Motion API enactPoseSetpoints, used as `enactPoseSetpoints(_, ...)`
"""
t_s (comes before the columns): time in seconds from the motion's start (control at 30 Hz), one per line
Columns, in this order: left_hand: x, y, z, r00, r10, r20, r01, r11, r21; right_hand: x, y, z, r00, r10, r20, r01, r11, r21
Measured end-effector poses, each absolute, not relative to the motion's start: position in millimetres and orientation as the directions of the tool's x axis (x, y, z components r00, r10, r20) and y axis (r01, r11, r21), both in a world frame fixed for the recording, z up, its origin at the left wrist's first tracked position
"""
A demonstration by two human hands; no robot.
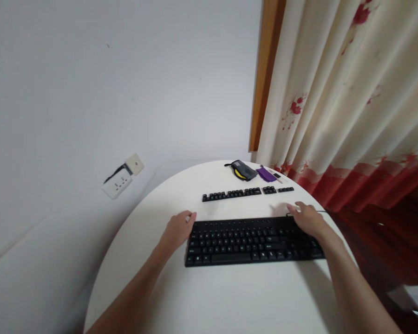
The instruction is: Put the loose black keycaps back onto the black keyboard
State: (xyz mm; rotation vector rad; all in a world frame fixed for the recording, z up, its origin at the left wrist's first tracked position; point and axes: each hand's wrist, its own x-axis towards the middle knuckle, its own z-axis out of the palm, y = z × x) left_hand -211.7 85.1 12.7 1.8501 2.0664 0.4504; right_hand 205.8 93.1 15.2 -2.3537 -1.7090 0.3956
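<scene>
A black keyboard (237, 242) lies flat on the white round table (230, 297). At its upper left corner, my left hand (181, 227) is closed, fingers curled around the edge. My right hand (308, 218) hovers over or rests on its upper right part, thumb and fingers apart; contact cannot be made out. A thin cable (321, 211) shows by the right hand. Along the keyboard's far edge runs a strip with small nubs and no full keys. Behind it stands a row of loose black keycaps (231, 194), with small groups of keycaps (269, 189) to its right.
At the table's far side lie a dark pouch (245, 170) with yellow showing, a purple cloth pouch (266, 174) and small slim items (277, 176). A wall with a socket (116, 183) borders the left; a floral curtain (344, 102) hangs at right.
</scene>
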Motion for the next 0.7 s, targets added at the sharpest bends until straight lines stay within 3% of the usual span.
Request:
enactPoseSetpoints(0.1, -223, 89, 15, -0.07, 0.996, 0.062, 0.965, 0.051, 0.256, 194, 90, 16, 0.244, 0.968, -0.064, 0.892, -0.25, -0.375)
enactPoseSetpoints(0.17, -231, 91, 16, -0.068, 0.997, 0.046, 0.974, 0.056, 0.221, 189, 89, 14, 0.228, 0.972, -0.052, 0.893, -0.23, -0.387)
enactPoseSetpoints(0.33, -240, 91, 14, -0.034, 0.999, -0.017, 0.95, 0.038, 0.311, 185, 89, 8, 0.254, 0.967, -0.018, 0.908, -0.245, -0.34)
enactPoseSetpoints(0.5, -246, 99, 16, 0.003, 1.0, 0.014, 0.933, -0.008, 0.36, 174, 87, 5, 0.274, 0.95, 0.151, 0.927, -0.219, -0.305)
enactPoseSetpoints(0.7, -233, 142, 9, 0.165, 0.969, 0.182, 0.864, -0.231, 0.447, 130, 86, 3, 0.059, 0.912, 0.407, 0.921, 0.108, -0.375)
